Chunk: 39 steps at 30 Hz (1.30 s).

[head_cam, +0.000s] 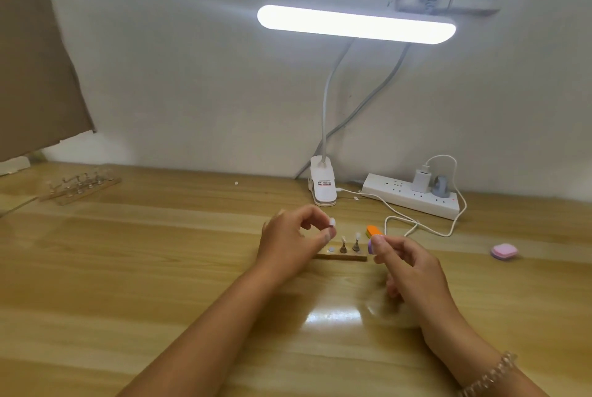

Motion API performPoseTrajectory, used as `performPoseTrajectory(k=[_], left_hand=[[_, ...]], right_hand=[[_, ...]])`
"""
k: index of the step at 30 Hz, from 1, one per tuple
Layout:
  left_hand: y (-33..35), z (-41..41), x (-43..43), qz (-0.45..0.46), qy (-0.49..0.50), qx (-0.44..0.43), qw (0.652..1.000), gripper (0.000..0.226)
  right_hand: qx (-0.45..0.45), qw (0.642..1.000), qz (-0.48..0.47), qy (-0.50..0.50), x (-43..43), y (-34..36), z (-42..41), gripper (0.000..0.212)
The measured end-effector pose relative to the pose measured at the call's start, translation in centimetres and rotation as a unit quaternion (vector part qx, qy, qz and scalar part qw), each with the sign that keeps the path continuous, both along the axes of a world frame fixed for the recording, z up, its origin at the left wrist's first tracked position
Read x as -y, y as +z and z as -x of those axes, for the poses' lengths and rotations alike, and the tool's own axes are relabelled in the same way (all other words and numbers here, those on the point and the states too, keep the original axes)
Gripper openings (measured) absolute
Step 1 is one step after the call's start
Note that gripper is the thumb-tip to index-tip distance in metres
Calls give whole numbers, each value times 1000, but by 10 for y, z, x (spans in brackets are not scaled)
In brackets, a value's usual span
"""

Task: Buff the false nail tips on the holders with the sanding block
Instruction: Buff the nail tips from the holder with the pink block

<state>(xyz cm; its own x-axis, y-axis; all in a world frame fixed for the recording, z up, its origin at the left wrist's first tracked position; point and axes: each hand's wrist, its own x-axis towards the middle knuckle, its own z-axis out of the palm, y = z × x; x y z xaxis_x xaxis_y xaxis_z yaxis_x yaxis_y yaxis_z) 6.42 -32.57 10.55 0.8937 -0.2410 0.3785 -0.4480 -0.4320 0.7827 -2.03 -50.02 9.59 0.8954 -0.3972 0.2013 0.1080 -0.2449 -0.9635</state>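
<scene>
At the far left of the wooden desk [160,268] a clear rack of spare holders [80,187] sits well apart from the work.

Nearer the middle, the left hand [288,243] is raised above the desk. Its thumb and forefinger are curled into a tight pinch on a single holder, with a pale false nail tip [332,221] showing at the top. The remaining fingers are tucked in. The holder's stem is blurred, so exactly where the pinch lands on it is unclear.

Just to the right, a narrow wooden base strip [342,257] carries two standing holders [343,246], each with a tip on top. An empty round seat [331,249] lies beside them, most likely the place the lifted holder belongs.

The right hand [410,268] grips the near end of the orange-and-purple sanding block [373,231], fingers wrapped round it. The block is near the lifted tip but not touching it.

Further right lie a pink pad [504,252] and a white power strip [413,196].

The step in hand looks like presenting one tip for buffing. The next move calls for bringing block and tip together and stroking lightly, with the pinch firm enough that the tip does not twist.
</scene>
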Motion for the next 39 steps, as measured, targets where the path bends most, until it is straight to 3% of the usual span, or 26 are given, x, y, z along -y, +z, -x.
performPoseTrajectory(k=[3,8,16,22,29,35,39], left_hand=[[-12,-5,6,-103,41,46,993,21],[-25,-10,5,-158,55,71,983,14],[-29,-13,8,-164,65,112,978,13],[-30,-15,10,-170,54,123,976,13],[-31,-16,10,-177,58,136,973,20],[-30,-10,11,-218,61,212,951,39],[-26,-1,18,-243,48,267,931,24]], right_hand=[[0,1000,-15,-4,3,-2,-3,34],[7,1000,-19,19,1,-1,-3,34],[3,1000,-11,25,-2,1,-1,39],[-14,1000,10,19,-1,-3,-3,18],[-20,999,38,15,0,-6,-5,20],[-19,999,45,18,1,-8,-5,22],[-19,999,35,19,1,-9,-6,20]])
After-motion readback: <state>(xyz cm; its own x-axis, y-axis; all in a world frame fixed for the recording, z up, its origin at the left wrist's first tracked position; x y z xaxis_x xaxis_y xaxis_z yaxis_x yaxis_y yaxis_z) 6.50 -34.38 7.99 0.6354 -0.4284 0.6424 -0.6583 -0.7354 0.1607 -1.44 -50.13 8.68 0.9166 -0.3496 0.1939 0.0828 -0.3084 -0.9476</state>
